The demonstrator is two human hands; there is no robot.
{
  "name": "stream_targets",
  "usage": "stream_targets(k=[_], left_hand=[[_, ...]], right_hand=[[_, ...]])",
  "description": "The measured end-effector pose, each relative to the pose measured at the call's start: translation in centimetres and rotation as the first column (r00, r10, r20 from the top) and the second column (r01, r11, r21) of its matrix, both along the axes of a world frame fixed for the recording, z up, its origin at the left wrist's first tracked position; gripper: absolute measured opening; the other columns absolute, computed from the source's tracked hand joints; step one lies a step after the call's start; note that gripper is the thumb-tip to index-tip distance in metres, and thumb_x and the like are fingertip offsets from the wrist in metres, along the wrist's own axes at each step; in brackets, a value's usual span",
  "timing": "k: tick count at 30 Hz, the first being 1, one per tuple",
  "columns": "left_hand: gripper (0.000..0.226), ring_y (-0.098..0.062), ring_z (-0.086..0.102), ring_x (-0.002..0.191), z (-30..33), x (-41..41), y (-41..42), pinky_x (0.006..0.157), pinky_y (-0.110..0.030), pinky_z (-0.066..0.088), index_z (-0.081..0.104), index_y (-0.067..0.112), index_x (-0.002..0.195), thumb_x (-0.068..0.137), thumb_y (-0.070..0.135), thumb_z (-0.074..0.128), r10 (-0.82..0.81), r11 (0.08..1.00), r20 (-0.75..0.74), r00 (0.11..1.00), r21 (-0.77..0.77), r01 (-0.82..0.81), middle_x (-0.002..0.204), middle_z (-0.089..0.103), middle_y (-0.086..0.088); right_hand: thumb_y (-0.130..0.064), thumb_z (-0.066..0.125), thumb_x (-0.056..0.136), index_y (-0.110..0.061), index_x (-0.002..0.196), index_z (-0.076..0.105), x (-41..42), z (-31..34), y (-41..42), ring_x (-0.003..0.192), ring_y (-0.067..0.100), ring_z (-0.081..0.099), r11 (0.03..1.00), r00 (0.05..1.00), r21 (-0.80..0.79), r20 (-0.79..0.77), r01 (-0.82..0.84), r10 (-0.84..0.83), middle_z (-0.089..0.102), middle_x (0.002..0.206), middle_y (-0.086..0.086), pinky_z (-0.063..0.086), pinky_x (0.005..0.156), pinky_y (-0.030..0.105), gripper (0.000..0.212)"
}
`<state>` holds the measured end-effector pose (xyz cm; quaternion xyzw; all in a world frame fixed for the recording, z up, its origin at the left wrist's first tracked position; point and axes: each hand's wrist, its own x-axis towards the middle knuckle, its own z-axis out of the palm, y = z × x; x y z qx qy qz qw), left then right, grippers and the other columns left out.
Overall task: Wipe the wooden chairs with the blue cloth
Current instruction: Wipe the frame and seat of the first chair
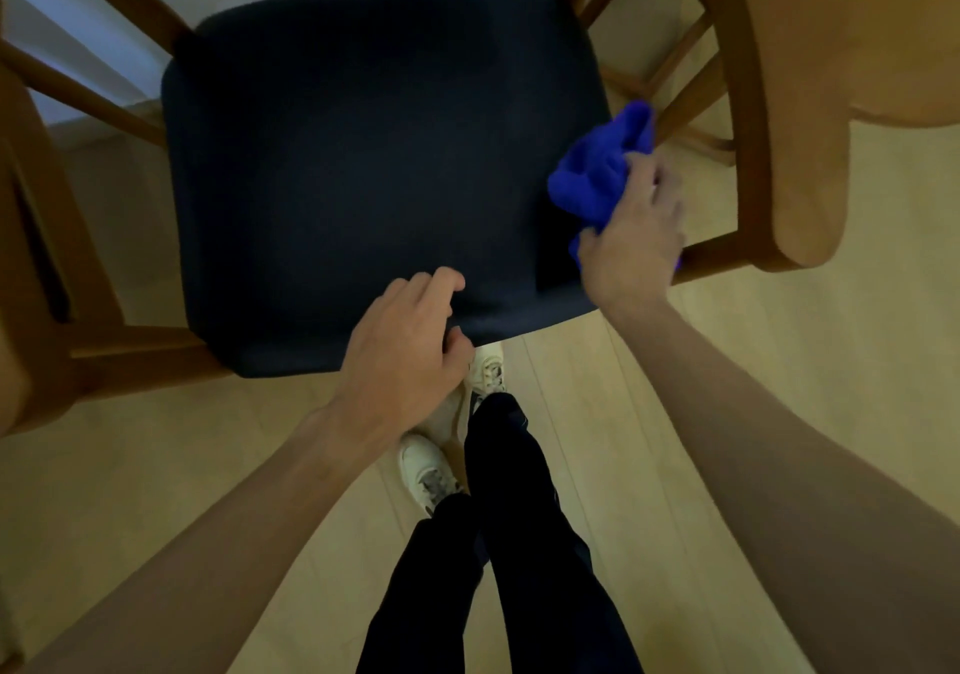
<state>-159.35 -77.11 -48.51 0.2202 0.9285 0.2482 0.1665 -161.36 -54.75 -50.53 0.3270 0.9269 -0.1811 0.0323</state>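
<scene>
A wooden chair (750, 102) with a dark padded seat (363, 164) fills the upper view, seen from above. My right hand (631, 234) grips a bunched blue cloth (602, 169) at the seat's right edge, beside the right armrest's wooden rails. My left hand (405, 351) holds the front edge of the seat, fingers curled over the cushion and thumb at its front face.
The chair's left armrest (47, 258) and rails stand at the left. Pale wood floor (779, 361) surrounds the chair. My legs in dark trousers (509, 543) and white shoes (426, 471) stand just before the seat.
</scene>
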Motion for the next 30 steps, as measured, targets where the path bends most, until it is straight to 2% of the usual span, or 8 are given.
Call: stream_targets(k=[5,13,16,20,22,25,28,30], left_hand=[[0.037,-0.013,0.051,0.088,0.2,-0.2,0.1,0.067,-0.031,0.047,0.050,0.018,0.121,0.086,0.019,0.062,0.009,1.000,0.016,1.000,-0.004,-0.009,0.096,0.056,0.006],[0.041,-0.013,0.052,0.089,0.3,0.4,1.6,0.064,-0.027,0.041,0.051,0.020,0.121,0.082,0.019,0.065,-0.004,1.000,0.043,0.999,0.011,0.004,0.098,0.055,0.007],[0.068,-0.016,0.048,0.105,0.4,-0.6,2.2,0.076,-0.029,0.045,0.042,0.025,0.134,0.073,0.028,0.073,-0.114,0.993,0.103,0.988,0.055,0.109,0.118,0.048,0.006],[0.119,-0.022,0.026,0.138,0.3,-3.2,3.7,0.108,-0.039,0.033,0.007,0.039,0.153,0.063,0.044,0.084,-0.282,0.959,0.238,0.929,0.033,0.283,0.156,0.012,0.002],[0.110,-0.021,0.029,0.138,0.3,-4.6,4.7,0.105,-0.038,0.035,0.019,0.034,0.151,0.063,0.044,0.084,-0.226,0.974,0.225,0.948,0.069,0.216,0.157,0.016,0.001],[0.063,-0.017,0.048,0.120,0.4,-7.2,5.9,0.095,-0.036,0.048,0.051,0.017,0.126,0.072,0.034,0.079,-0.160,0.986,0.134,0.978,0.061,0.153,0.137,0.045,-0.001],[0.030,-0.014,0.055,0.085,0.6,-9.1,7.1,0.076,-0.040,0.053,0.051,0.021,0.100,0.079,0.026,0.072,-0.180,0.984,0.121,0.976,0.036,0.177,0.097,0.055,0.005],[0.030,-0.014,0.058,0.083,0.5,-10.1,8.2,0.077,-0.033,0.052,0.053,0.020,0.104,0.081,0.023,0.072,-0.136,0.991,0.119,0.984,0.001,0.137,0.096,0.057,0.005]], right_hand=[[-0.019,0.075,0.078,-0.027,0.139,0.037,3.6,-2.7,-3.4,0.131,0.033,0.035,0.964,0.941,0.027,0.226,-0.266,0.253,0.038,0.144,0.007,0.042,0.103,0.056,0.072],[-0.025,0.078,0.070,-0.031,0.124,0.041,9.3,-1.6,-3.6,0.102,0.021,0.052,0.829,0.878,-0.452,0.176,-0.329,0.444,0.051,0.112,-0.002,0.048,0.090,0.037,0.066],[-0.020,0.081,0.066,-0.035,0.120,0.034,8.2,0.4,-1.5,0.085,0.012,0.060,0.797,0.928,-0.558,0.119,-0.232,0.353,0.057,0.098,-0.008,0.055,0.074,0.032,0.073],[-0.020,0.086,0.062,-0.039,0.123,0.031,4.8,3.2,1.1,0.088,0.001,0.060,0.707,0.890,-0.598,-0.024,-0.377,0.455,0.054,0.103,-0.017,0.055,0.067,0.016,0.084],[-0.023,0.089,0.060,-0.036,0.125,0.035,2.9,4.0,2.0,0.097,0.001,0.057,0.665,0.857,-0.600,-0.069,-0.445,0.511,0.051,0.112,-0.018,0.054,0.072,0.013,0.085],[-0.030,0.090,0.060,-0.031,0.125,0.040,0.3,4.1,3.0,0.098,0.008,0.054,0.708,0.814,-0.518,0.039,-0.479,0.579,0.045,0.119,-0.014,0.045,0.072,0.014,0.082],[-0.035,0.084,0.066,-0.029,0.105,0.045,-2.2,4.1,3.5,0.099,0.017,0.049,0.771,0.721,-0.322,0.283,-0.550,0.633,0.055,0.097,-0.008,0.039,0.079,0.027,0.055],[-0.035,0.078,0.070,-0.031,0.099,0.038,-3.5,4.1,3.5,0.096,0.023,0.055,0.796,0.725,-0.142,0.343,-0.588,0.597,0.056,0.085,-0.006,0.037,0.085,0.038,0.049]])
